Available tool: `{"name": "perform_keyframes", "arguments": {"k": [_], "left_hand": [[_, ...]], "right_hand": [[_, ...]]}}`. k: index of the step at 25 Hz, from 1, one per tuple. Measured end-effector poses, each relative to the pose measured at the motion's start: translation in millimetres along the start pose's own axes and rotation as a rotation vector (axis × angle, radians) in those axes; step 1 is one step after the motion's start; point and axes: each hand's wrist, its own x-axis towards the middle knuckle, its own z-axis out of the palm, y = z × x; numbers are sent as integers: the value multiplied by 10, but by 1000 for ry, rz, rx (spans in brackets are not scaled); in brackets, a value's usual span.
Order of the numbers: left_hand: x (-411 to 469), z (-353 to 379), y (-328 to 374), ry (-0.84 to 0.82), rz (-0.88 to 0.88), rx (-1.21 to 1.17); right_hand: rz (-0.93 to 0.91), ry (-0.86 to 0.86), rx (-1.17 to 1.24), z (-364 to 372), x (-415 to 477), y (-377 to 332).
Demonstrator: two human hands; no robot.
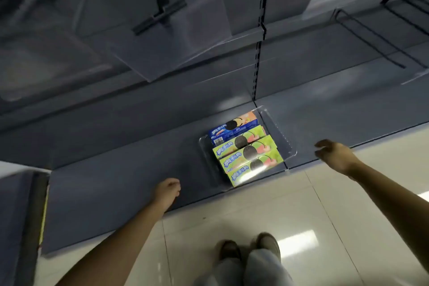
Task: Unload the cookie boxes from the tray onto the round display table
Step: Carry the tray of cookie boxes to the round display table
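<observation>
A clear plastic tray (pixel 276 127) lies on the lowest grey shelf (pixel 116 181) near the floor. It holds several cookie boxes: three green ones (pixel 249 158) in a row and a blue-and-orange one (pixel 234 127) behind them. My left hand (pixel 166 191) hovers over the shelf's front edge, left of the tray, fingers curled with nothing in them. My right hand (pixel 334 154) is to the right of the tray, fingers apart and empty. Neither hand touches the tray or a box. No round display table is in view.
Dark grey shelving rises behind the tray, with a slotted upright post (pixel 258 53) and clear acrylic panels (pixel 167 37) above. A black wire rack (pixel 376 30) sits at upper right. Light tiled floor (pixel 325 227) and my feet (pixel 248 248) are below.
</observation>
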Motion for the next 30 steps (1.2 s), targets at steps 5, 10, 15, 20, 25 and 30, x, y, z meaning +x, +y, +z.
{"name": "perform_keyframes", "arguments": {"k": [5,10,15,20,25,30], "left_hand": [[674,539,-10,15,-34,-46],[1573,1426,-233,110,-145,-120],[2039,1930,-347,353,-3,-164],[2152,1959,-498,429,203,-87],[1805,1774,-433,406,306,-115],[997,1393,-166,355,361,-28]], "right_hand": [[-15,5,-9,414,729,31],[-70,152,31,791,1541,227],[-132,97,82,1198,2130,342],[-218,135,25,1386,2273,315],[-241,234,136,1342,1931,447],[-136,268,311,967,1057,492]]}}
